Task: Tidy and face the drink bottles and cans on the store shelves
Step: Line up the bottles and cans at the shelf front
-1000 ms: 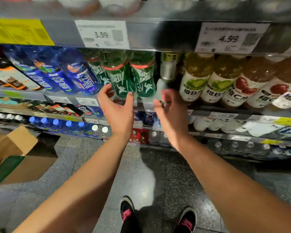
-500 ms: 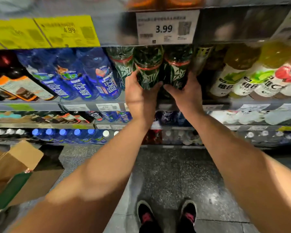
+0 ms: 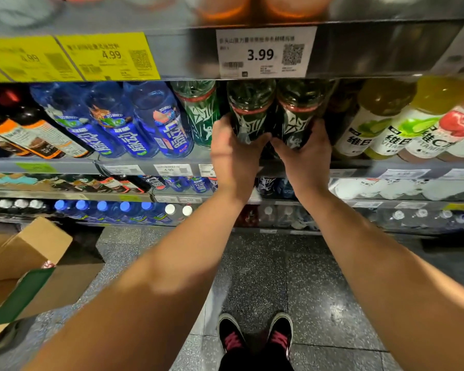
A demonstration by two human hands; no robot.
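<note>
A: Grey metal shelf (image 3: 150,163), loaded along its length. What stands on it?
B: Blue bottles (image 3: 156,121) at left, yellow-green ones (image 3: 370,124) at right.
A: And the hands?
B: Left hand (image 3: 235,156) grips one dark green bottle (image 3: 249,108), right hand (image 3: 304,159) grips its neighbour (image 3: 298,111); both bottles stand mid-shelf under the 3.99 tag (image 3: 264,53).

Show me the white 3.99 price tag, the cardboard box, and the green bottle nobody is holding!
White 3.99 price tag (image 3: 263,53): head view, on its printed number.
Cardboard box (image 3: 24,261): head view, on its brown flap.
Free green bottle (image 3: 201,113): head view, on its green label, left of the held bottles.
</note>
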